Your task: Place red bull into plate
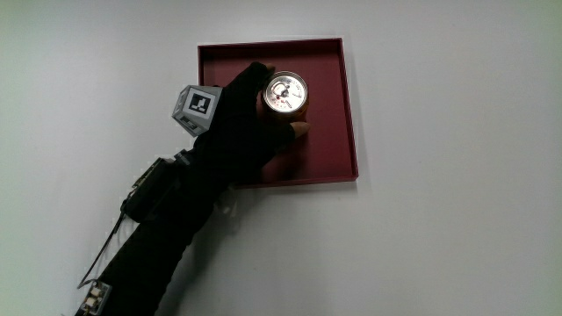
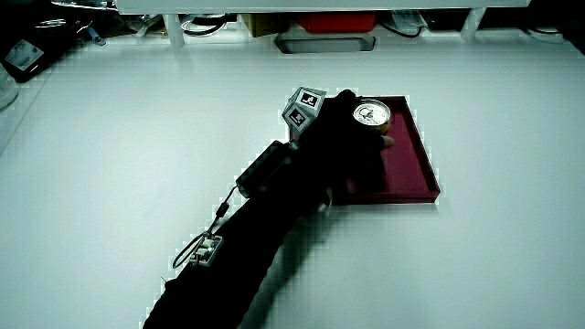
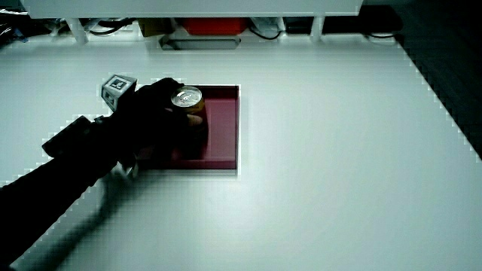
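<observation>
This looks like a lab or test bench. A plain white table (image 2: 110, 164) fills all views, and at its edge farthest from the person a low white partition (image 2: 320, 7) stands, with cables (image 2: 196, 26) and coloured bins (image 3: 215, 26) showing under it.

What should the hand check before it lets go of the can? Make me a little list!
1. Can is over the dark red plate, inside its rim: ok.
2. Can stands upright, top facing up: ok.
3. The hand has its fingers wrapped around the can: ok.
4. Can's bottom rests flat on the plate: cannot tell, the hand hides it.
5. Nothing else lies in the plate to bump: ok.
6. Space beside the plate on the white table for pulling the hand away: ok.
</observation>
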{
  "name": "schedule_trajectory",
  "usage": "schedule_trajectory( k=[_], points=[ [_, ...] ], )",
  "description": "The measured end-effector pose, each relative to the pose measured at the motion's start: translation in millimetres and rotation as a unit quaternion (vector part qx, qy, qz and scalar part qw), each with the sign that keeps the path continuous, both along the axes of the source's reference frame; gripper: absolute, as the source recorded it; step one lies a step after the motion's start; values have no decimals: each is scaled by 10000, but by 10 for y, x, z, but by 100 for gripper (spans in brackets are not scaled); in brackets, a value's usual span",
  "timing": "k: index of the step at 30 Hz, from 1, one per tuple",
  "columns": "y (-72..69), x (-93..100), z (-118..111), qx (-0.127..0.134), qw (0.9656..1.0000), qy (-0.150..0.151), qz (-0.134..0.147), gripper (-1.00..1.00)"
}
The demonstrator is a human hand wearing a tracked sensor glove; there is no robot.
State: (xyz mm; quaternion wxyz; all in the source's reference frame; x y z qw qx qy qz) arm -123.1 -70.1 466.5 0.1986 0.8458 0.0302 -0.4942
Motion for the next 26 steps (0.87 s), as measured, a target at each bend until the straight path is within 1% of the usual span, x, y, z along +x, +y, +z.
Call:
schedule_trajectory(
  k=[1, 2, 3, 6, 7, 8, 9, 10, 14, 21, 22, 23, 24, 25, 26],
  points=[
    [8, -12, -22, -25, 9999, 121, 25, -78],
    [19, -26, -69, -60, 10000, 40, 39, -83],
    [26, -38, -97, -41, 10000, 31, 82, -87],
    [80, -91, -211, -225, 9995, 221, 90, -100],
    [100, -114, -265, -210, 9991, 342, 148, -100],
    [123, -137, -331, -264, 9993, 240, 147, -100],
    [163, -152, -425, -436, 9987, 243, 122, -100],
    [188, -175, -487, -425, 9987, 233, 157, -100],
    [353, -265, -813, -751, 9969, 234, -9, -100],
    [575, -531, -1078, -404, 9991, 93, -62, -100],
    [606, -633, -1042, -636, 9937, -924, -14, -100],
    [636, -639, -1082, -120, 9997, -199, 32, -100],
    [661, -679, -1085, -17, 9997, -247, 85, -100],
    [678, -731, -1065, 441, 9982, -317, 270, -100],
    [702, -691, -1152, 466, 9978, 434, 203, -100]
  ],
)
